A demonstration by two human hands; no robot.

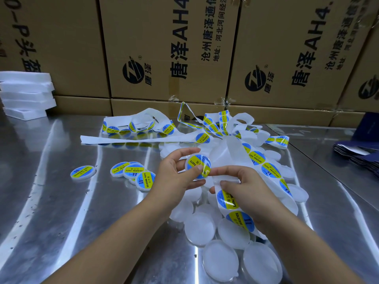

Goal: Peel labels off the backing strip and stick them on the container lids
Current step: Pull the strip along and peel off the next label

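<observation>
Labelling a lid above the steel table (61, 201)

Left of centre, finished lids (133, 173) lie overlapping, each bearing a round blue-and-yellow "SOLDERING PASTE" label. The left hand (174, 175) grips a translucent white lid (203, 160), thumb on its label. The right hand (244, 185) pinches the white backing strip (223, 152), which carries more labels above the plain lids (199, 228).

Cardboard boxes (164, 48) stood along the far edge of the table (51, 201), with foam trays (26, 93) stacked at far left. The backing strip (143, 139) lay tangled before the boxes and ran near into the right hand (246, 187). The left hand (174, 175), just left of it, held one lid (198, 167). Labelled lids (131, 173) lay further left, bare lids (199, 228) beneath the hands, and flat packets (361, 158) at far right.
</observation>
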